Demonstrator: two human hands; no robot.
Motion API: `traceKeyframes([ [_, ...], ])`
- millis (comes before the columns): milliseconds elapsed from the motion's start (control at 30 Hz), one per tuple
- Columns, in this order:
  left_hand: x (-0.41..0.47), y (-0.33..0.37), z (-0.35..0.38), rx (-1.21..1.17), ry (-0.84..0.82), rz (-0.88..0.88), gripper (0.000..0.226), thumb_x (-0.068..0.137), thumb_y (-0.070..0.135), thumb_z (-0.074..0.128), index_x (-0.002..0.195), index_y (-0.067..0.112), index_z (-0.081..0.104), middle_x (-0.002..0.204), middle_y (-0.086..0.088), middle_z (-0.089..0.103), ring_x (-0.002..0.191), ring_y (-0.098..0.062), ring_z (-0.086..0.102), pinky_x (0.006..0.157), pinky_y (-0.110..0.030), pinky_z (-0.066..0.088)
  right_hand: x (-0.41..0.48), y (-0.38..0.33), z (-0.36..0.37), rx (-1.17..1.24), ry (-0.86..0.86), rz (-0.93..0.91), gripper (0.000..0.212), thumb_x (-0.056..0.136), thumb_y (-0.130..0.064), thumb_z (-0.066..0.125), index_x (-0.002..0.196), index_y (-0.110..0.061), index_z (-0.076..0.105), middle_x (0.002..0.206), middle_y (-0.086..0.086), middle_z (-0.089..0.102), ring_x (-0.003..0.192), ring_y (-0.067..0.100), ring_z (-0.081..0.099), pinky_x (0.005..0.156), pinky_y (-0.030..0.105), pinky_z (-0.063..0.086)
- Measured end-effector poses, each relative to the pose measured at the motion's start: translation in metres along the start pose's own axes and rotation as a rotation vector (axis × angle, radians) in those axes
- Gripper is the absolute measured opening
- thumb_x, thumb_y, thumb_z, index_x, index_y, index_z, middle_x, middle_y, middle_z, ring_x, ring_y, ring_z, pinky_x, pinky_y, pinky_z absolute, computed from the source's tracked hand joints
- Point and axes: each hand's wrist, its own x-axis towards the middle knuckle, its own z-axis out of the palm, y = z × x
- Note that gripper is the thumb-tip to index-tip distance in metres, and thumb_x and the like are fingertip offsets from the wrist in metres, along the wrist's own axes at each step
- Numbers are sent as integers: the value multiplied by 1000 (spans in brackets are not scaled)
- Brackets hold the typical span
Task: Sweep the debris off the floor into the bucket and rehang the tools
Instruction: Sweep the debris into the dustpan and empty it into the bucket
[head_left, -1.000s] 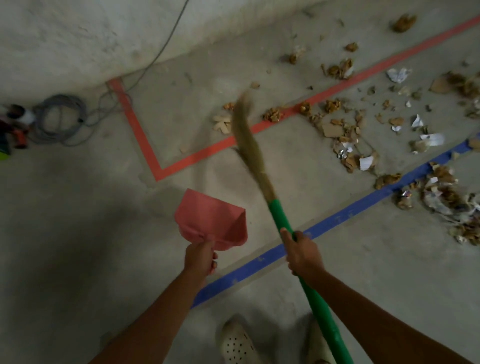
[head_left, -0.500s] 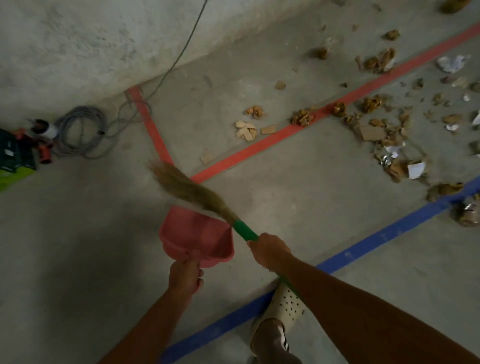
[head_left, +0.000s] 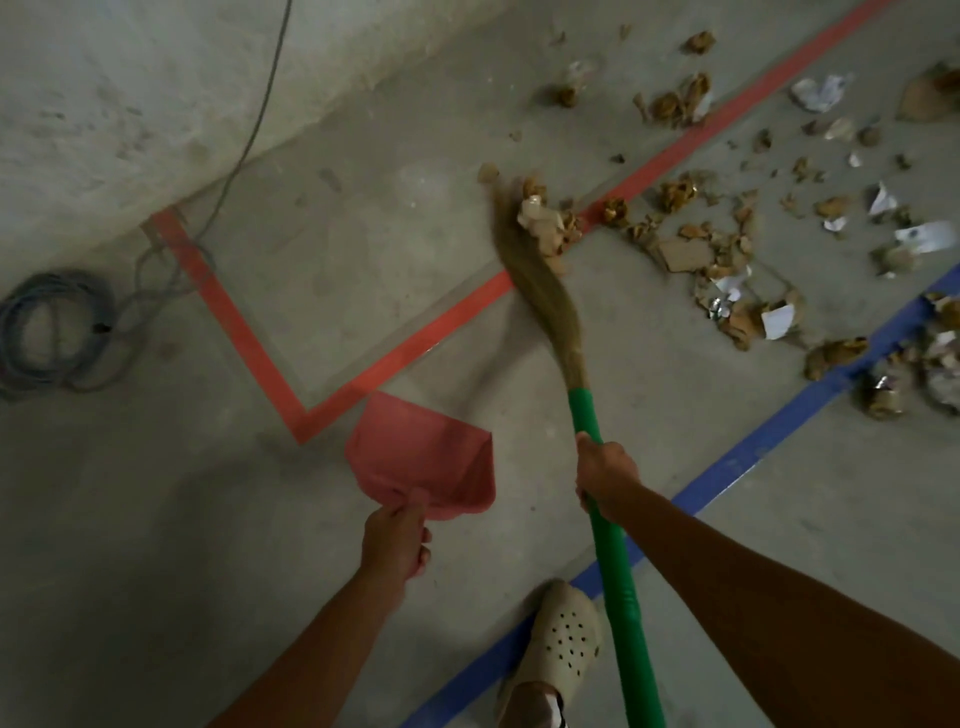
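My right hand (head_left: 605, 475) grips the green handle of a grass broom (head_left: 540, 296). Its blurred bristle tip lies on the red tape line and touches a clump of brown and white scraps (head_left: 548, 223). My left hand (head_left: 397, 540) holds a pink dustpan (head_left: 421, 457) by its handle, above the floor and left of the broom. More torn cardboard and paper debris (head_left: 727, 249) is scattered over the concrete to the upper right. No bucket is in view.
A concrete wall (head_left: 130, 104) runs along the upper left, with a cable hanging down to a coiled grey cable (head_left: 52, 327) on the floor. Red tape (head_left: 249, 338) and blue tape (head_left: 753, 457) mark the floor. My foot in a beige clog (head_left: 563, 639) stands on the blue line.
The broom head has swung from over the dustpan out to the right, onto the scraps at the red line. The dustpan stays in my left hand.
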Motion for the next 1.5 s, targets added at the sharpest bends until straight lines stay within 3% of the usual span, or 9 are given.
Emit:
traceKeyframes([
  [67, 1, 16, 10, 26, -19, 8, 28, 95, 27, 60, 75, 9, 55, 62, -10, 54, 39, -16, 42, 36, -20, 31, 4, -2, -17, 106, 14, 40, 52, 102, -52, 39, 98, -3, 57, 76, 12, 64, 60, 25, 63, 73, 46, 62],
  [267, 0, 70, 33, 105, -44, 107, 29, 96, 33, 60, 79, 9, 59, 62, -9, 54, 37, -15, 42, 38, -20, 32, -8, -8, -62, 309, 168, 53, 47, 102, -53, 36, 96, -9, 52, 87, 17, 65, 60, 27, 61, 49, 33, 48],
  [467, -2, 117, 51, 156, -71, 179, 33, 96, 35, 60, 76, 8, 55, 62, -10, 54, 39, -16, 42, 39, -21, 32, -37, -18, -77, 360, 206, -5, 41, 102, -53, 36, 91, -15, 49, 85, 13, 63, 64, 24, 61, 52, 34, 52],
  [633, 3, 136, 56, 177, -98, 206, 35, 96, 37, 60, 75, 9, 56, 60, -9, 53, 38, -17, 42, 40, -21, 32, -51, -31, -63, 166, 184, -134, 41, 99, -60, 34, 89, -23, 48, 82, 9, 65, 71, 27, 67, 68, 50, 60],
  [900, 39, 135, 34, 312, -16, 116, 37, 94, 34, 57, 67, 9, 57, 48, -6, 51, 38, -17, 42, 39, -22, 33, -52, -64, -10, -348, 47, -335, 49, 98, -63, 31, 104, -19, 51, 86, 3, 62, 73, 21, 62, 66, 36, 53],
  [1033, 60, 133, 20, 376, -17, 70, 35, 93, 30, 57, 68, 6, 60, 46, -5, 50, 34, -16, 41, 38, -21, 33, -39, -78, 19, -451, -23, -283, 59, 101, -60, 29, 119, -9, 52, 112, 14, 63, 99, 33, 65, 81, 41, 53],
  [1167, 68, 139, 11, 431, -77, 93, 28, 92, 27, 57, 76, 5, 63, 53, -6, 53, 33, -14, 42, 39, -20, 34, -20, -79, 27, -397, -19, -172, 63, 101, -60, 28, 124, -5, 50, 115, 17, 62, 100, 34, 67, 87, 48, 56],
  [1367, 71, 145, 12, 478, -157, 152, 29, 95, 26, 55, 72, 9, 58, 56, -5, 52, 37, -14, 42, 36, -19, 31, -1, -57, -3, -230, 94, 42, 58, 101, -60, 27, 101, -6, 49, 81, 8, 56, 62, 22, 65, 46, 30, 51],
  [1500, 67, 148, 20, 457, -177, 160, 31, 96, 29, 54, 72, 9, 57, 54, -5, 51, 38, -15, 41, 39, -20, 32, 8, -32, -32, 46, 162, 205, 65, 100, -60, 30, 101, -2, 58, 83, 12, 68, 55, 22, 64, 47, 29, 52],
])
